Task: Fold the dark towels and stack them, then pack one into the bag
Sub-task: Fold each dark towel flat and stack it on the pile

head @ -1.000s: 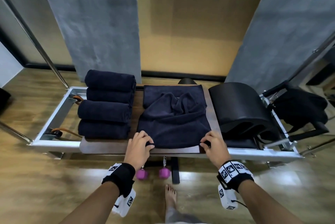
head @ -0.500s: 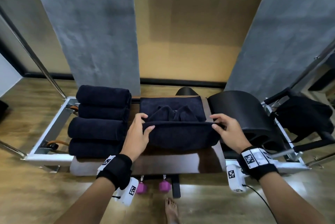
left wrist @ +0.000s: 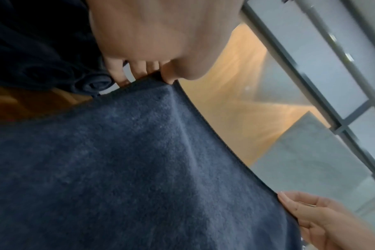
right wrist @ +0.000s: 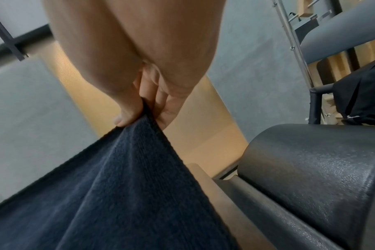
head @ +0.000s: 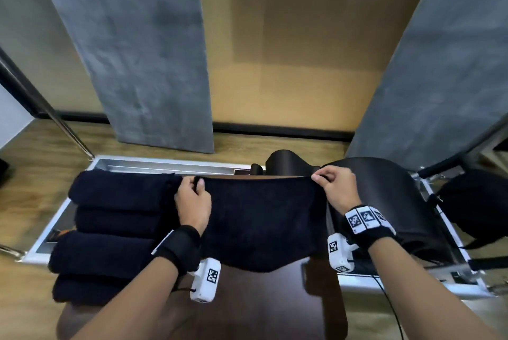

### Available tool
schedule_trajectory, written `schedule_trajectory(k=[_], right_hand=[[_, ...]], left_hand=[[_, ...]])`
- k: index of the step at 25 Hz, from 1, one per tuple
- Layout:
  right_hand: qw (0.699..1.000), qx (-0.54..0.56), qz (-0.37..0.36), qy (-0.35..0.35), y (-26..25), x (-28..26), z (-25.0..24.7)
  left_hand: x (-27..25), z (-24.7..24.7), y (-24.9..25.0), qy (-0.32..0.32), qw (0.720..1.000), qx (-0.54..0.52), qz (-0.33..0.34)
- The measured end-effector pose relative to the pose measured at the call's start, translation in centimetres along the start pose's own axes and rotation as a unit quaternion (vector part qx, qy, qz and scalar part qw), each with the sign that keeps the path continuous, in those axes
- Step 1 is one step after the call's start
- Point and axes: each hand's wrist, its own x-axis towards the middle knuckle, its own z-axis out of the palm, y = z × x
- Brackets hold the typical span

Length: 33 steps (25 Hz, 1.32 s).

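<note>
A long metal frame point(head: 115, 161) stands on the wood floor point(head: 24, 174) before two grey wall panels point(head: 143, 45), and it carries the dark brown surface point(head: 261, 301) on which the work is laid out. At the right end of the surface sits a large black padded barrel point(head: 384, 191), its pebbled skin filling the lower right of the right wrist view; beyond it a black bag point(head: 478, 202) hangs on the frame's far right. On the left end lie four rolled dark towels point(head: 110, 229) side by side in a row running from near to far, just beside the left hand. Between that row and the barrel the open dark towel point(head: 261, 218) hangs as one flat sheet, its top edge pulled level between the two hands and its lower edge sagging to a shallow point over the surface; whether that edge touches the surface I cannot tell. The left hand point(head: 193, 202) has its grip clamped on the towel's upper left corner, thumb and curled fingers point(left wrist: 139, 71) pinching the hem. The right hand point(head: 334, 191) has its grip clamped on the upper right corner, the cloth nipped between thumb and fingers point(right wrist: 161, 101) and draping down from there in soft folds. Both wrists wear black bands with white marker blocks point(head: 362, 220).
</note>
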Motion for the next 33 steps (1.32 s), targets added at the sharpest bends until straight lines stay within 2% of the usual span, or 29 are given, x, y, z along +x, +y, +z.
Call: schedule_trajectory(k=[4, 7, 10, 13, 19, 22, 27, 29, 33], right_hand=[[0.997, -0.067, 0.021, -0.030, 1.6, 3.5, 3.0], [0.988, -0.132, 0.036, -0.068, 3.2, 4.6, 5.0], [0.982, -0.160, 0.047, -0.086, 4.5, 5.0, 6.2], [0.980, -0.173, 0.041, -0.087, 4.9, 5.0, 6.7], [0.981, -0.171, 0.039, -0.082, 4.7, 4.9, 6.5], [0.980, -0.173, 0.045, -0.084, 4.4, 4.3, 6.3], [0.992, -0.097, 0.072, -0.040, 3.5, 3.3, 4.7], [0.995, -0.067, 0.060, -0.039, 2.7, 2.4, 3.2], [0.997, -0.077, 0.000, -0.012, 0.5, -0.4, -1.4]], left_hand=[[2.0, 3.1, -0.3, 0.025, 0.997, 0.048, -0.056], [2.6, 4.3, -0.9, 0.013, 0.989, 0.124, -0.078], [2.8, 4.7, -1.5, -0.005, 0.979, 0.190, -0.075], [2.9, 4.9, -1.8, -0.007, 0.975, 0.208, -0.072], [2.7, 5.3, -2.4, -0.021, 0.985, 0.146, -0.086], [2.0, 4.6, -2.1, -0.004, 0.993, 0.109, -0.047], [0.3, 2.5, -0.2, -0.001, 0.998, 0.058, 0.017], [-0.7, 1.2, 0.5, -0.010, 0.999, 0.021, 0.041], [-2.6, -2.5, 2.6, -0.010, 0.994, -0.075, 0.085]])
